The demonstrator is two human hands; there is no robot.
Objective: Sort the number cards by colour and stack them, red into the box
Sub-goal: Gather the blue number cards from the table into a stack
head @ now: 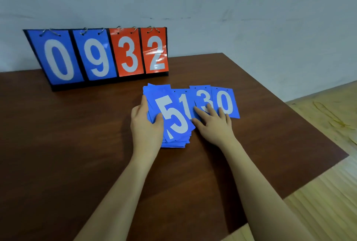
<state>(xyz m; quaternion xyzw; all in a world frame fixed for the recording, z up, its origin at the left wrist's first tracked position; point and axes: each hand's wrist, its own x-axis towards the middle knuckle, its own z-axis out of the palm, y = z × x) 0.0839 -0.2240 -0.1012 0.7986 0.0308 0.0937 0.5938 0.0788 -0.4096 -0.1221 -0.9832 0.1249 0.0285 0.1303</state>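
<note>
A pile of blue number cards lies on the brown table, with a white 5 on top. My left hand grips the pile's left edge, thumb on top. To its right lie three more blue cards in a row: a 1, a 3 and a 0. My right hand rests flat with straight fingers on the lower parts of these cards. No loose red card and no box is in view.
A flip scoreboard stands at the back of the table, showing blue 0 and 9 and red 3 and 2 on rings. The table's right edge drops to a wooden floor. A pale wall is behind.
</note>
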